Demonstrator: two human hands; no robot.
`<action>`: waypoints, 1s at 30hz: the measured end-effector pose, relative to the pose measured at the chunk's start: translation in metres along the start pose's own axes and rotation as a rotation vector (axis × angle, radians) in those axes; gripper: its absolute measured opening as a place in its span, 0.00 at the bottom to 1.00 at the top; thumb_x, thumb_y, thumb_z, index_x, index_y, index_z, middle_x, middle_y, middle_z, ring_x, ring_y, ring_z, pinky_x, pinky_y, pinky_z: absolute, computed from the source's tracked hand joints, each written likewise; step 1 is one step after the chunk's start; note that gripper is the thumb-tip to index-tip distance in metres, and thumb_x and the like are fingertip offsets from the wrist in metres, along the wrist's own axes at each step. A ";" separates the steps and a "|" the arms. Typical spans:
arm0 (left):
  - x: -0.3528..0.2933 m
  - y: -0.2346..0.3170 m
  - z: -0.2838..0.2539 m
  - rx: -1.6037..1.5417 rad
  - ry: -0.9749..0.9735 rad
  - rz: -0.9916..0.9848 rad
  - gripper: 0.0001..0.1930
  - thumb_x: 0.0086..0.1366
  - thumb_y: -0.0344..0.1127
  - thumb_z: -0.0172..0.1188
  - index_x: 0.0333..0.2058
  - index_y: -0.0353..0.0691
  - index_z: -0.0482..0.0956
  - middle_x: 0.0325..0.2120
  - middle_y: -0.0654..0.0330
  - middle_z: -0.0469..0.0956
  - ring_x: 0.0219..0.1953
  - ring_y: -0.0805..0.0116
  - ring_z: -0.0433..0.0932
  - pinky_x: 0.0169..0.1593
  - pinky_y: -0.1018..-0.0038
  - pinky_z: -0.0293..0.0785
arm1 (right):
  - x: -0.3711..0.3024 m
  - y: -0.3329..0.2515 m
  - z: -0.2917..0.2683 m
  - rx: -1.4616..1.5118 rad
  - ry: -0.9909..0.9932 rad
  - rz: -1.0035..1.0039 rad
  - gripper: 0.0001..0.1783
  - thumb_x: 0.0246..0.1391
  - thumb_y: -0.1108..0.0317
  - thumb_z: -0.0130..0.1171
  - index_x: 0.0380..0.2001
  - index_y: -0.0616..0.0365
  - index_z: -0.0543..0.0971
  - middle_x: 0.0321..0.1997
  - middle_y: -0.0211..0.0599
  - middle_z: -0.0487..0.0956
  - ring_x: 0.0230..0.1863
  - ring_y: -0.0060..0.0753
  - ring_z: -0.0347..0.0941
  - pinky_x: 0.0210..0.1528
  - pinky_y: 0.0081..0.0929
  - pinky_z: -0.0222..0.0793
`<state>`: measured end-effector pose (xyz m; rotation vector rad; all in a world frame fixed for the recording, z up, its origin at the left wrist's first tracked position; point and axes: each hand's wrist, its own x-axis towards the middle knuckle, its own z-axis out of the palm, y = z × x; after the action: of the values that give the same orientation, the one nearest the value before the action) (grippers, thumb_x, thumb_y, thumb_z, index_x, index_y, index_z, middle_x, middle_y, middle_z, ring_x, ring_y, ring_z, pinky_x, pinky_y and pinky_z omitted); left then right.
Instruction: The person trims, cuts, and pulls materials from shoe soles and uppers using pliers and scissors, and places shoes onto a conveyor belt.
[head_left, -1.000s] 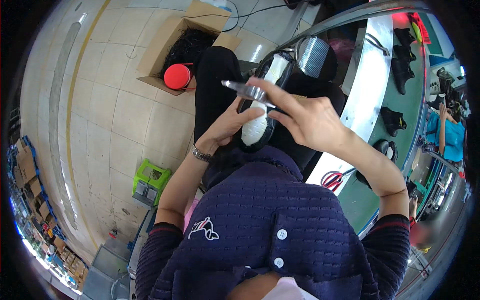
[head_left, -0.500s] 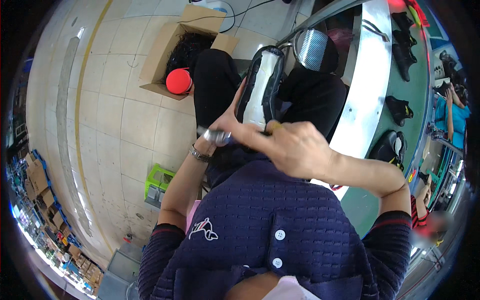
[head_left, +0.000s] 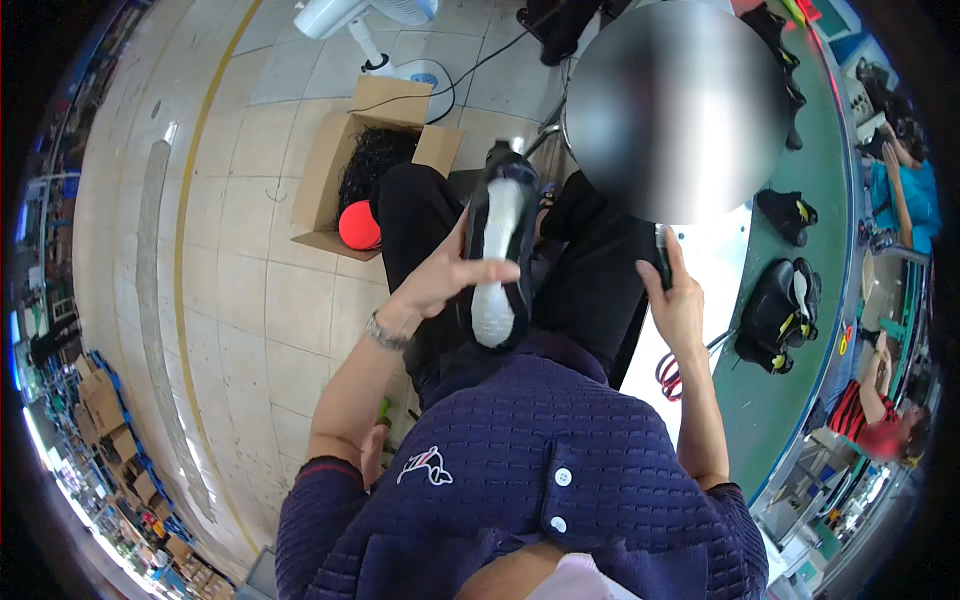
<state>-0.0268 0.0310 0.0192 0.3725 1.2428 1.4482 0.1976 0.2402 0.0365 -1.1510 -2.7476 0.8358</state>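
Note:
My left hand (head_left: 440, 280) grips a black shoe (head_left: 495, 225) turned bottom up over my lap. Its underside is whitish with a black border, and my thumb lies across the middle. To the right, my right hand (head_left: 680, 305) is closed on a small tool (head_left: 662, 260) with a dark handle and a metallic end, beside the white table edge. The tool's kind cannot be made out. Just beyond it, a large blurred grey round area (head_left: 680, 110) covers part of the view.
Left of my legs stands an open cardboard box (head_left: 318, 190) of black strands, with a red round lid (head_left: 360, 226) beside it. A white fan (head_left: 365, 30) is beyond. Black shoes (head_left: 775, 315) and red-handled scissors (head_left: 669, 377) lie at right. Two people (head_left: 905, 205) work at far right.
My right hand has moved from over the shoe to the right with the tool. The shoe has come nearer to my body, and my left thumb now lies across its underside.

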 end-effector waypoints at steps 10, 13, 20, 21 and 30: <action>0.068 0.016 0.055 0.297 -0.412 0.420 0.70 0.39 0.29 0.76 0.65 0.49 0.20 0.68 0.56 0.28 0.69 0.65 0.38 0.68 0.68 0.40 | -0.047 0.118 0.021 -0.233 0.107 0.391 0.26 0.59 0.51 0.51 0.61 0.33 0.65 0.27 0.47 0.73 0.27 0.43 0.72 0.33 0.39 0.67; 0.091 0.024 0.077 0.331 -0.518 0.387 0.68 0.41 0.27 0.74 0.65 0.48 0.21 0.68 0.57 0.28 0.69 0.67 0.38 0.68 0.69 0.39 | -0.055 0.133 0.029 -0.250 0.238 0.300 0.28 0.54 0.56 0.58 0.59 0.35 0.68 0.34 0.49 0.73 0.36 0.47 0.70 0.42 0.39 0.66; 0.133 0.019 0.145 0.539 -0.788 0.391 0.60 0.41 0.32 0.76 0.66 0.38 0.39 0.63 0.54 0.57 0.64 0.63 0.55 0.65 0.66 0.51 | -0.061 0.085 -0.021 0.442 0.107 -0.034 0.56 0.38 0.59 0.72 0.66 0.60 0.51 0.71 0.44 0.48 0.70 0.45 0.44 0.70 0.38 0.39; 0.119 0.015 0.166 0.152 -0.746 0.183 0.45 0.45 0.30 0.73 0.60 0.36 0.57 0.56 0.56 0.68 0.60 0.63 0.62 0.62 0.67 0.59 | -0.059 0.063 -0.036 0.703 0.081 -0.147 0.56 0.39 0.62 0.72 0.67 0.57 0.48 0.71 0.43 0.47 0.71 0.40 0.42 0.70 0.36 0.39; 0.122 0.011 0.267 0.443 -1.153 -0.076 0.66 0.44 0.47 0.75 0.65 0.40 0.26 0.63 0.45 0.52 0.60 0.51 0.62 0.63 0.63 0.57 | -0.177 0.094 -0.055 1.174 1.236 0.285 0.37 0.45 0.68 0.66 0.60 0.59 0.64 0.57 0.35 0.69 0.57 0.26 0.64 0.61 0.25 0.57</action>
<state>0.1404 0.2639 0.0842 1.2308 0.5697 0.6285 0.4000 0.2007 0.0652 -1.1048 -0.8554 0.9849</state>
